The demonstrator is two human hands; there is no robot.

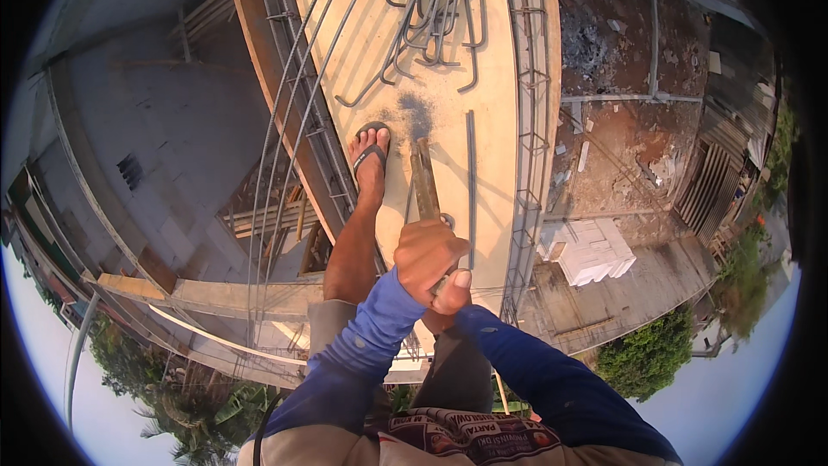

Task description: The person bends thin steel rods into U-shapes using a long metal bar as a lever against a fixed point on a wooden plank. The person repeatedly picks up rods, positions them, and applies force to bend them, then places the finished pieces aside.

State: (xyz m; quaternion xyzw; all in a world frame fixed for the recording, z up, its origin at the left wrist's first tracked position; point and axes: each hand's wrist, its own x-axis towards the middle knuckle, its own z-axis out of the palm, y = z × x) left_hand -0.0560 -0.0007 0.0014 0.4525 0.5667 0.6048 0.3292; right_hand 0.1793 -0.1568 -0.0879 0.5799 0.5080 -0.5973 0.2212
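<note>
Head view, looking steeply down. Both hands meet at lower centre of frame on one long wooden-looking handle (424, 183) that runs up toward mid-frame. Left hand (425, 256) wrapped over the handle's near end, fingers curled tight round it. Right hand (448, 292) just beneath and partly hidden; thumb pressed up against the handle, remaining fingers out of sight, so full grip cannot be told.

Handle: brown, worn, roughly straight, slightly tilted left of vertical. Far end lands beside a dark grey smudge (416, 112) on the pale plywood deck (492, 164), upper centre. Tool head not distinguishable; merges with the smudge and board.

Left foot in a black sandal (370, 155) planted just left of the handle, near touching it. Single straight steel bar (470, 181) lying on the deck just right of the handle. Heap of bent rebar pieces (431, 17) at top centre. Rebar cage (302, 112) along the deck's left edge, another along the right edge.

Risks, judged: deck is narrow, with open drops either side to rubble far below; a stumble on loose bars could mean a fall. Foot sits close to the tool's working end and is barely covered; a glancing stroke could hit the toes. Straight bar could roll underfoot.
</note>
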